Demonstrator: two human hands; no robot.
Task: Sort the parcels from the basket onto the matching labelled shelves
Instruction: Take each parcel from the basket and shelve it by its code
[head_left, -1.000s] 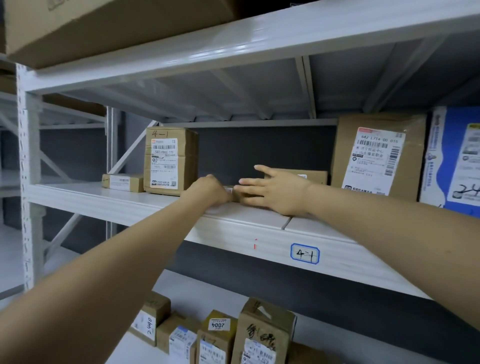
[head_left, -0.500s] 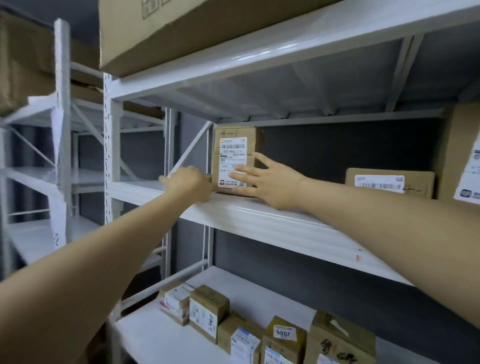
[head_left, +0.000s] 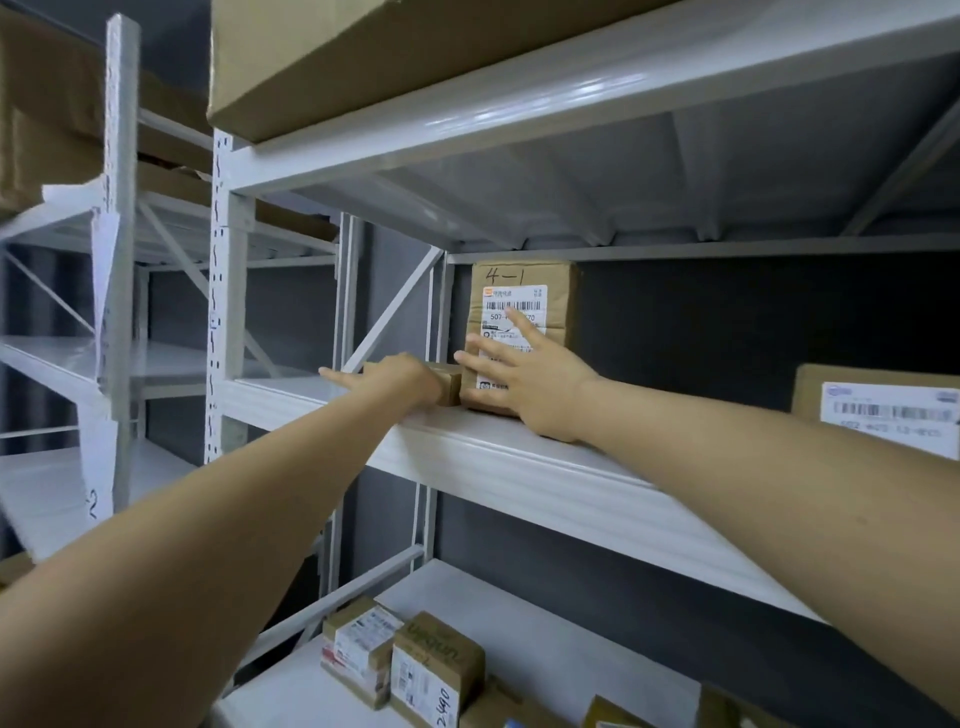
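The shelf beam (head_left: 519, 467) is being seen as glossy white-painted metal, the parcel marked 4-1 (head_left: 562, 312) as matt brown cardboard, its label (head_left: 511, 299) as smooth, perhaps glossy, paper.

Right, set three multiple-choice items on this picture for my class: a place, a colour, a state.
1. The small box lies where, relative to the tall box marked 4-1? A on top; B to its left; C behind it.
2. The shelf is: A white; B red; C green.
3. The right hand is: A a fist; B flat against the tall box; C hanging free.
Answers: 1 B, it sits at the tall box's left edge; 2 A, its beams are white; 3 B, straight fingers lie on its front.
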